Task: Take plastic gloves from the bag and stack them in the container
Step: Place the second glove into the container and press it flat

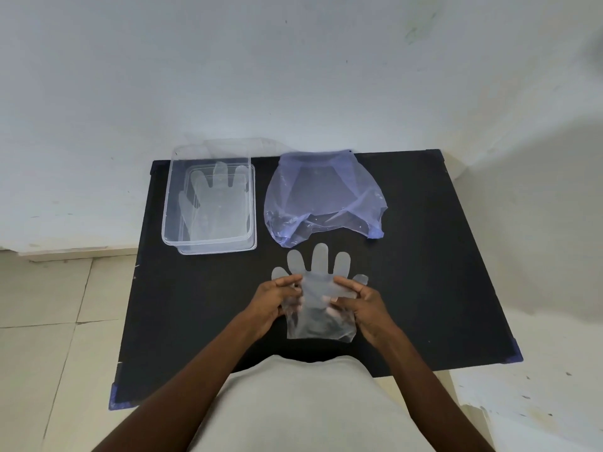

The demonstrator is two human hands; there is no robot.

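A clear plastic glove (318, 288) is spread over the middle of the black table (440, 256), fingers pointing away from me. My left hand (272, 305) pinches its left edge at the palm. My right hand (363, 305) grips its right edge, fingers tucked partly under the film. A clear rectangular container (166, 223) stands at the back left, with at least one glove (217, 203) lying flat inside. The bluish see-through bag (323, 194) lies crumpled at the back, right of the container.
The table stands against a white wall (293, 76). Tiled floor (49, 321) shows to the left, and a pale ledge to the right. My light shirt covers the table's near edge.
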